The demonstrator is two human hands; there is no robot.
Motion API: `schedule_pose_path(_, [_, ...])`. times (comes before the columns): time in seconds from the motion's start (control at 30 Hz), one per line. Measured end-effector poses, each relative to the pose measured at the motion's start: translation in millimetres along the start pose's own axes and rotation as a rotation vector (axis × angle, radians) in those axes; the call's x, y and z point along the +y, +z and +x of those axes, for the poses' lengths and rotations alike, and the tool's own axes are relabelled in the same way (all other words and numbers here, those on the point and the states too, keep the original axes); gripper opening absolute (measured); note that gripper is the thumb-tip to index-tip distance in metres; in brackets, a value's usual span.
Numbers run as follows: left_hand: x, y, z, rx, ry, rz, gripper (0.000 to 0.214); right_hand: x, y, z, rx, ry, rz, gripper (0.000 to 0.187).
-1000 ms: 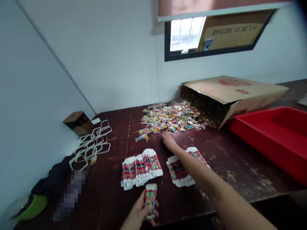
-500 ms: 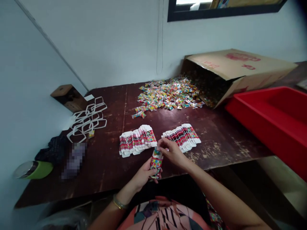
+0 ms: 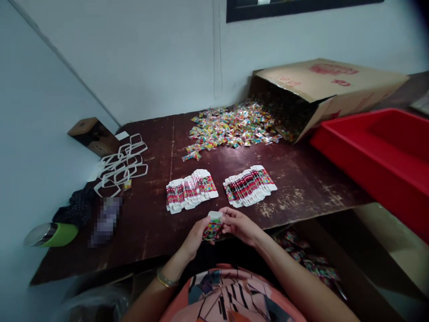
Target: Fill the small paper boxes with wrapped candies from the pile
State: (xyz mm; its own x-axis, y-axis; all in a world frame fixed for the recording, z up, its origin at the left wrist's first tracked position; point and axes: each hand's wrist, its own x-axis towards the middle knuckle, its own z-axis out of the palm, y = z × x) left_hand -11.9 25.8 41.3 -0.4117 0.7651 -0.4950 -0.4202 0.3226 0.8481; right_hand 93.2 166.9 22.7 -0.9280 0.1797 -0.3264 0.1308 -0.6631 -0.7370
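A small colourful printed box [image 3: 212, 226] with a white flap is held over the near table edge. My left hand [image 3: 195, 235] wraps round its lower side. My right hand [image 3: 238, 223] pinches it at the top right. Beyond them lie two fanned stacks of flat printed boxes, one on the left [image 3: 190, 190] and one on the right [image 3: 250, 186]. A heap of small wrapped candies [image 3: 231, 129] spills from a tipped cardboard carton [image 3: 318, 91] at the back of the dark wooden table [image 3: 301, 188].
A red plastic tray [image 3: 378, 152] stands at the right. White card cut-outs [image 3: 122, 163], a small brown box [image 3: 92, 135], a dark cloth [image 3: 76, 206] and a green cup [image 3: 52, 233] lie on the left. More candies [image 3: 308, 259] lie below the table.
My right hand came back from the candy heap to the small box. Both hands and the box have drawn nearer to me, and the view has tipped downward.
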Motion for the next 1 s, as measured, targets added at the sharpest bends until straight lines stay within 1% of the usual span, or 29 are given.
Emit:
schedule_pose_path(0.03, [1.1,-0.4,0.4,-0.013,0.012,0.024,0.052,-1.2,-0.3,-1.1,-0.019,0.014,-0.027,0.031])
schedule_pose_path(0.07, [1.9,-0.4,0.8,-0.027,0.032,0.060,0.048,-3.1,0.1,-2.4,-0.021,-0.003,-0.092,0.028])
schedule_pose_path(0.1, [2.4,0.1,1.3,-0.041,0.057,0.110,0.044,-5.4,1.0,-4.0,-0.004,-0.057,-0.193,0.023])
schedule_pose_path(0.17, [2.5,2.6,2.6,-0.050,0.086,0.188,0.041,-10.5,3.9,-7.7,0.053,-0.246,-0.474,0.012])
schedule_pose_path(0.2, [2.1,4.4,3.4,-0.045,0.073,0.191,0.042,-13.1,5.5,-9.8,0.070,-0.354,-0.621,0.011])
schedule_pose_path(0.23, [1.6,6.3,4.1,-0.038,0.047,0.167,0.043,-15.6,6.9,-11.8,0.069,-0.443,-0.746,0.013])
schedule_pose_path(0.27, [1.0,7.9,4.9,-0.038,0.017,0.125,0.046,-17.9,8.1,-13.7,0.049,-0.498,-0.834,0.018])
schedule_pose_path(0.3, [0.6,9.2,5.4,-0.043,-0.009,0.079,0.047,-20.1,8.8,-15.2,0.022,-0.517,-0.878,0.021])
schedule_pose_path(0.37, [0.1,10.3,5.7,-0.061,-0.027,0.015,0.047,-23.8,9.4,-16.5,0.002,-0.497,-0.863,0.024])
schedule_pose_path(0.47, [0.1,8.6,3.0,-0.112,-0.012,-0.051,0.044,-27.4,8.5,-14.3,0.053,-0.479,-0.766,0.021])
schedule_pose_path(0.53, [0.2,6.5,-0.5,-0.159,-0.003,-0.061,0.043,-27.9,7.3,-11.6,0.063,-0.466,-0.723,0.019])
schedule_pose_path(0.67, [2.6,2.7,-6.6,-0.186,0.023,0.041,0.046,-23.0,1.6,-9.3,0.092,-0.460,-0.665,0.021])
schedule_pose_path(0.8, [10.8,-0.8,-5.6,-0.268,0.024,0.156,0.046,-16.0,-5.9,-13.0,0.109,-0.438,-0.640,0.022])
schedule_pose_path(0.83, [12.6,-1.4,-4.1,-0.272,0.023,0.165,0.046,-14.2,-6.2,-14.3,0.106,-0.452,-0.651,0.021])
schedule_pose_path(0.9, [13.6,-0.3,-0.1,-0.250,0.017,0.128,0.045,-10.0,-4.1,-16.6,0.121,-0.523,-0.691,0.022])
schedule_pose_path(1.0, [7.0,10.3,6.0,-0.204,0.008,0.016,0.047,-5.5,-0.3,-21.2,0.177,-0.614,-0.753,0.025])
